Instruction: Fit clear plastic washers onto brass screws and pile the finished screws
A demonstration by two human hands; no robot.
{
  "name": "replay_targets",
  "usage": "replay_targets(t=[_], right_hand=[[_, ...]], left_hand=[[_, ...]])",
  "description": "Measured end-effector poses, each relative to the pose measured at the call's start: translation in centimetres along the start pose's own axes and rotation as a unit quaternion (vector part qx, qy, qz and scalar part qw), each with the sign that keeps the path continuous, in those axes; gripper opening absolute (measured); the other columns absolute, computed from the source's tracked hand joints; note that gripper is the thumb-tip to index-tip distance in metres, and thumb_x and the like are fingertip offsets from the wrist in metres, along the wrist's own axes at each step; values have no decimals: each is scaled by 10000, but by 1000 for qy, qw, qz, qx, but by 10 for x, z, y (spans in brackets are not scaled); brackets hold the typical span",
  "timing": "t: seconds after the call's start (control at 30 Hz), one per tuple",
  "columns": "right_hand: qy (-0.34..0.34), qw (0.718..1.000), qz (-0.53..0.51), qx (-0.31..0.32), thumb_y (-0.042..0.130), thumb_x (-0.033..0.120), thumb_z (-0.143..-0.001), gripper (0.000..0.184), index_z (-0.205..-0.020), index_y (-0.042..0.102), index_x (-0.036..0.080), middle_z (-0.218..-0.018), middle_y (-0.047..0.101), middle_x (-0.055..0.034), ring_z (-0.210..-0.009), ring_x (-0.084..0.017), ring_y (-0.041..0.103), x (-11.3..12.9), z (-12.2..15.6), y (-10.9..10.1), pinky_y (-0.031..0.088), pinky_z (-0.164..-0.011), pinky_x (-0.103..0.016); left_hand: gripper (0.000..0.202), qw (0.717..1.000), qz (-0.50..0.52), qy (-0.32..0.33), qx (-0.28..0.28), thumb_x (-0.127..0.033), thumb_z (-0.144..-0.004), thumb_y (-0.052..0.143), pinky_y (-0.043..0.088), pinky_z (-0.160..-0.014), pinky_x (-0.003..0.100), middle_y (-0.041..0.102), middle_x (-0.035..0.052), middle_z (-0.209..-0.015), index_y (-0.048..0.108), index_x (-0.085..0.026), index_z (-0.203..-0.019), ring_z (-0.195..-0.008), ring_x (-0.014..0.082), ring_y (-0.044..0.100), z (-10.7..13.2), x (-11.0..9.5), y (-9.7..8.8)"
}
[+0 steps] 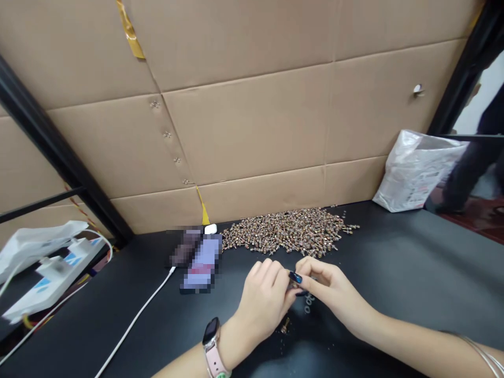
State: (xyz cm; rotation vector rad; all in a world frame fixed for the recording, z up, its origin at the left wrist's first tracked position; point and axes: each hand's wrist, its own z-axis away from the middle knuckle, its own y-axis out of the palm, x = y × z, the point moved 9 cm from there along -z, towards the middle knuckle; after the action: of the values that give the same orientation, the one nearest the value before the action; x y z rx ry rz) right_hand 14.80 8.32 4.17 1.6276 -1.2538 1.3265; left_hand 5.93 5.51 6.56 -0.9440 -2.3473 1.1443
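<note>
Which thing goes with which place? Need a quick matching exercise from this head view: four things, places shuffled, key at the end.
1. pile of small metal parts
2. watch
3. plastic bag
4. power strip

A. around the left wrist
B. left side of the picture
C. spread on the black table, beyond both the left hand and the right hand
D. right side of the picture

Pairs: 1-C, 2-A, 3-D, 4-B
</note>
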Motion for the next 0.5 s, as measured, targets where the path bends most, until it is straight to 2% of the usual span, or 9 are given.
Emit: replay_targets(t=[0.17,0.33,0.4,0.5], right_hand=[[21,998,-6,57,477,474,-861,313,-724,472,193,-682,450,21,-650,-134,426,-7,9,11,384,-628,-249],[24,998,48,13,411,521,-873,352,-714,477,213,-734,498,3,-715,-166,458,-12,14,4,403,-690,-278],[42,998,36,36,382,520,-886,380,-700,477,202,-686,481,10,-658,-152,442,-17,14,9,393,-636,-269],[84,993,-22,76,367,547,-881,425,-668,442,186,-594,385,38,-530,-107,342,-28,12,20,313,-495,-231]], left_hand=[[265,999,9,42,11,-250,-920,307,266,-578,312,483,41,-714,462,-171,-721,-649,181,366,2,-12,0],[199,999,16,33,20,-206,-890,323,282,-612,329,487,43,-740,464,-173,-753,-680,188,361,5,-17,-1],[193,999,13,34,19,-191,-883,324,282,-615,333,482,43,-736,460,-172,-747,-679,189,357,5,-18,0],[173,999,13,27,28,-189,-879,332,286,-621,337,485,47,-750,462,-167,-767,-687,191,362,6,-17,3]])
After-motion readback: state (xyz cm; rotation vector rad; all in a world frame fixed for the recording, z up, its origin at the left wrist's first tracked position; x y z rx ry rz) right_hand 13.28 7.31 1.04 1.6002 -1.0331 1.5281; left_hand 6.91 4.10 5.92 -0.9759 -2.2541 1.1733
